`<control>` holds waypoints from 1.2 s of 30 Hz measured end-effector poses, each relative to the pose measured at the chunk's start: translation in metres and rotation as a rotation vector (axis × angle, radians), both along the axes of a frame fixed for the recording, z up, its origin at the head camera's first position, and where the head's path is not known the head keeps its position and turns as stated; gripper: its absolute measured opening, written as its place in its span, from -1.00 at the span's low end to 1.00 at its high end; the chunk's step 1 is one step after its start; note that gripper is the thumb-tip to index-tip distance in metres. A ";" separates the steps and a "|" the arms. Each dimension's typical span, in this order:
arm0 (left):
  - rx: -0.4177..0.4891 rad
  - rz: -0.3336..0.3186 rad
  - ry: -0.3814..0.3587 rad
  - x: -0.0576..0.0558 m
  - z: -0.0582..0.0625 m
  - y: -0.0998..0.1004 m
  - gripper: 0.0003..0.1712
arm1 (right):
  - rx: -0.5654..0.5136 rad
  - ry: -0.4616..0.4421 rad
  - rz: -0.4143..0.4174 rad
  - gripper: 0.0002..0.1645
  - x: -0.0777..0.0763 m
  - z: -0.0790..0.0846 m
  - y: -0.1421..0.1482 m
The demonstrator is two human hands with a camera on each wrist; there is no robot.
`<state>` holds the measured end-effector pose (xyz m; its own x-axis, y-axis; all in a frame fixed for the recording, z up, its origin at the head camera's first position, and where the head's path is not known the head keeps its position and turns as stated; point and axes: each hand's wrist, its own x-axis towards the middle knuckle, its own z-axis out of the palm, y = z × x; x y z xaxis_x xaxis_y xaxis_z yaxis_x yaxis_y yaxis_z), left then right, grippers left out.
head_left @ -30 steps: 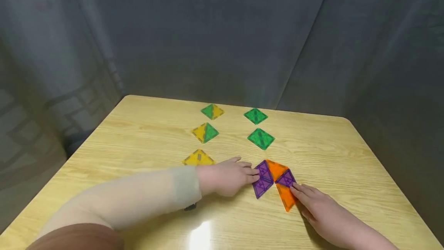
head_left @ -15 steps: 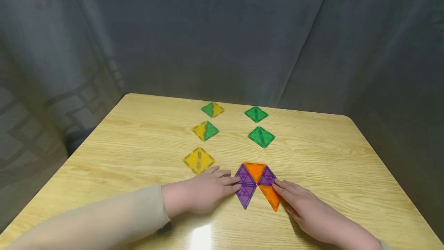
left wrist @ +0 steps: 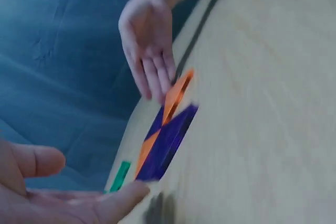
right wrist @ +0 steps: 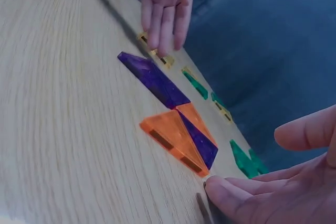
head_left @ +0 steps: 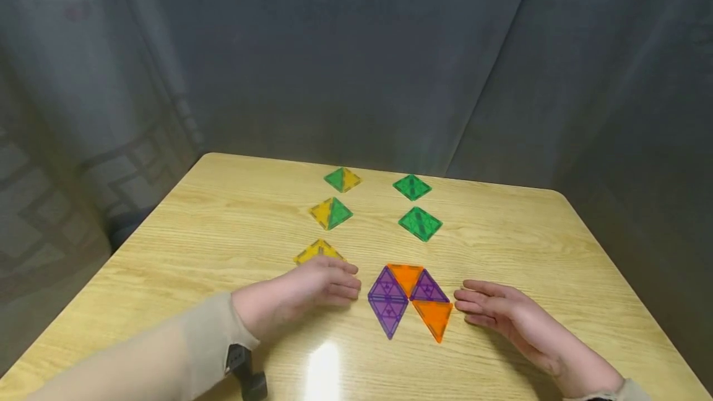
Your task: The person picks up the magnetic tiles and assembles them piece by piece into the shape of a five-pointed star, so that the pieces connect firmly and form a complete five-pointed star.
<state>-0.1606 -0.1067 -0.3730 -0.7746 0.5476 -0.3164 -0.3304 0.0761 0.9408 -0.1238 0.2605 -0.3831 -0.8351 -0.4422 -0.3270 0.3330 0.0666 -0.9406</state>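
Observation:
Between my two hands, flat on the table, lies a fan of translucent triangular magnetic tiles. Two purple tiles (head_left: 388, 316) make its left side, an orange tile (head_left: 405, 276) the top, a purple tile (head_left: 429, 289) the upper right and another orange tile (head_left: 436, 315) the lower right. A gap opens at the bottom of the fan. My left hand (head_left: 306, 293) hovers just left of it with fingers extended, covering the lower part of a yellow diamond (head_left: 319, 251). On the right, my right hand (head_left: 515, 320) is apart from the fan, fingers loosely extended, holding nothing.
Farther back on the wooden table (head_left: 223, 221) lie two yellow-and-green diamonds, a nearer one (head_left: 331, 213) and a farther one (head_left: 342, 179). Two green diamonds, one nearer (head_left: 420, 223) and one farther (head_left: 412, 187), lie to their right. A dark curtain (head_left: 356, 67) hangs behind.
The fan of tiles has slid left and turned, so its gap faces me. Both hands were touching its sides and have since drawn away from it.

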 end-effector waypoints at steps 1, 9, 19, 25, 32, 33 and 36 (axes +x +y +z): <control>0.006 0.014 -0.019 0.003 -0.001 0.001 -0.33 | -0.027 -0.020 0.003 -0.18 0.000 -0.001 0.001; 0.030 0.094 -0.058 0.019 -0.003 0.016 -0.16 | -0.093 -0.055 -0.018 -0.19 0.001 -0.001 -0.001; 0.049 0.152 -0.055 0.018 -0.006 0.023 -0.21 | -0.124 -0.051 0.014 -0.25 0.001 0.000 -0.003; 0.043 0.182 -0.070 0.015 -0.005 0.024 -0.28 | -0.153 -0.073 0.006 -0.25 0.000 0.002 -0.005; 0.007 0.185 -0.064 0.012 -0.003 0.024 -0.86 | -0.113 -0.024 0.008 -0.27 -0.002 -0.001 -0.002; 0.002 0.183 -0.062 0.011 -0.003 0.024 -0.87 | -0.112 -0.023 0.010 -0.27 -0.001 -0.001 -0.001; -0.009 0.174 -0.061 0.010 -0.001 0.024 -0.85 | -0.127 -0.031 0.018 -0.30 -0.001 -0.002 -0.001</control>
